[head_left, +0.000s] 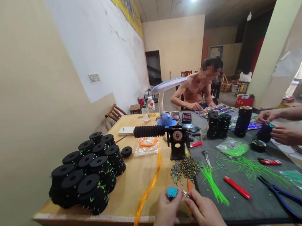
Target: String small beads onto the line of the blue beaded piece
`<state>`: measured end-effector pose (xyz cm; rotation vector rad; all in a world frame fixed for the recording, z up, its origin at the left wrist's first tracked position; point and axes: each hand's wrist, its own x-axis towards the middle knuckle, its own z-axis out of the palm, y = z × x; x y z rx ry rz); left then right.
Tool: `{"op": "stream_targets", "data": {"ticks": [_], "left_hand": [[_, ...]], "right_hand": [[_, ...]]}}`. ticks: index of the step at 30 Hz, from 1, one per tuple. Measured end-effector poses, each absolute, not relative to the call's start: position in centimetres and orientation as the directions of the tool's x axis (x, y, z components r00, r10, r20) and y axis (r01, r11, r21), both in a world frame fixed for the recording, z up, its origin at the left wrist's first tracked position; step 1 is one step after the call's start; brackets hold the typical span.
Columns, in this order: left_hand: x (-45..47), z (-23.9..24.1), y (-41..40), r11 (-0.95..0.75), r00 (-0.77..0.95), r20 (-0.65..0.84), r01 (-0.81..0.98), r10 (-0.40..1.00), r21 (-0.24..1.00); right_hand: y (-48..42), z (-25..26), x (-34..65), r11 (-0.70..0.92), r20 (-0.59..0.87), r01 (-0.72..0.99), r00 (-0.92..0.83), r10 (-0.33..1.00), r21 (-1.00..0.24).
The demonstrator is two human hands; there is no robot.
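At the table's front edge, my left hand (167, 207) is closed around a turquoise round bundle (172, 192) with a knobbly top, which pokes up between thumb and fingers. Close beside it, my right hand (204, 208) grips a small orange-handled metal tool (189, 186), its kind partly hidden by the fingers. The tool's metal tip meets my left fingertips; whatever is pinched there is too small to make out. Just beyond both hands lies a pile of dark and golden beads (189, 167). An orange strand bundle (149, 191) trails over the edge to the left.
Stacked black foam spools (89, 184) crowd the left side. A black winding device (176, 139) and a lamp (162, 103) stand ahead. Green strands (215, 187), a red lighter-like stick (237, 187) and blue-handled pliers (285, 198) lie right. Two other people work at the table.
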<state>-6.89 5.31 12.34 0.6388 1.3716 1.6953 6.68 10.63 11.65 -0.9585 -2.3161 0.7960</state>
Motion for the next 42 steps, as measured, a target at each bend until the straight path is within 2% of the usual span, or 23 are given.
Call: {"op": "stream_targets", "data": {"ticks": [7, 17, 27, 31, 37, 42], "left_hand": [[-6.9, 12.1, 5.3, -0.050, -0.507, -0.112, -0.294, 0.855, 0.954], [-6.7, 12.6, 5.2, 0.011, -0.424, -0.153, -0.318, 0.892, 0.948], [-6.6, 13.4, 5.1, -0.005, -0.475, -0.153, -0.315, 0.866, 0.949], [-6.7, 13.3, 5.1, 0.008, -0.478, -0.175, -0.330, 0.861, 0.944], [-6.9, 12.7, 5.0, 0.027, -0.488, -0.179, -0.301, 0.854, 0.953], [-6.6, 12.8, 4.8, 0.006, -0.496, -0.148, -0.277, 0.856, 0.961]], "right_hand": [[10.6, 11.7, 6.5, 0.561, 0.241, 0.432, -0.598, 0.764, -0.706], [11.4, 11.4, 6.8, 0.414, 0.220, 0.289, -0.522, 0.824, -0.863], [11.3, 11.5, 6.5, 0.378, 0.203, 0.274, -0.503, 0.840, -0.884], [12.1, 13.0, 9.1, 0.438, 0.234, 0.422, -0.453, 0.860, -0.794], [16.7, 15.9, 16.9, 0.380, 0.343, 0.805, -0.235, 0.910, -0.456], [19.0, 15.5, 20.2, 0.372, 0.355, 0.884, -0.264, 0.897, -0.284]]}}
